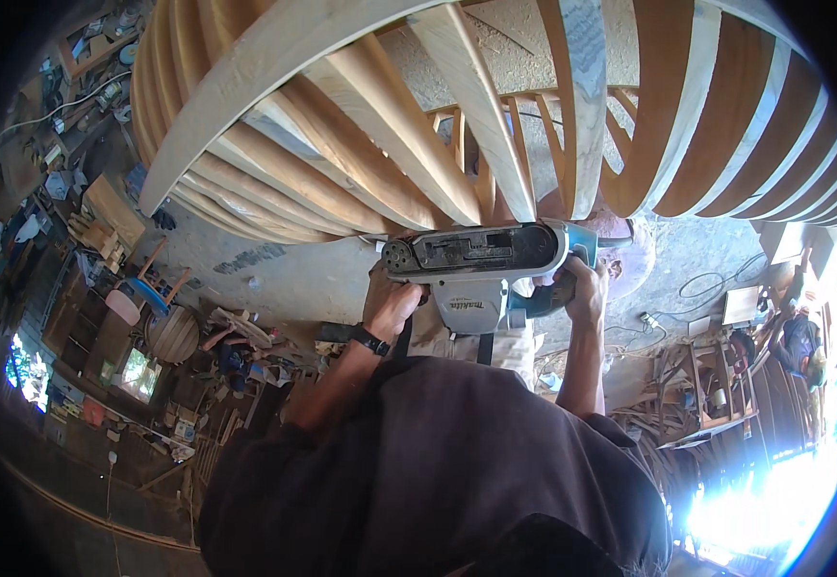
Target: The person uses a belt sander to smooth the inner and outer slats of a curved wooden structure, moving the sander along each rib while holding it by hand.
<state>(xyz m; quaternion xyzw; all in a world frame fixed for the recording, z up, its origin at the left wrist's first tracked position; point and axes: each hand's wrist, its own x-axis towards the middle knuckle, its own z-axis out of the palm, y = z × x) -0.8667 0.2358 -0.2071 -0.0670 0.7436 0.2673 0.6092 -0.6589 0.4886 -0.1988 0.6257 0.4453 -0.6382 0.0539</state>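
Note:
A teal and grey belt sander [471,300] is held crosswise in front of my chest, its long belt housing against the lower ends of the wooden slats [418,163]. My left hand [394,305] is closed round its left end, below the round roller cover; a dark watch [370,340] sits on that wrist. My right hand [587,288] wraps the teal rear handle, with the fingers partly hidden. The slats stand in a curved row, fanned along a pale bent rail [245,72]. The sander hides where the belt meets the wood.
A grey concrete floor [303,284] lies beyond the sander. A blue stool [149,296] and scattered wood pieces [101,236] are at left, where another person [236,354] is partly visible. At right lie a power cord [712,287], a wooden frame [702,399] and stacked strips. Bright light glares at lower right.

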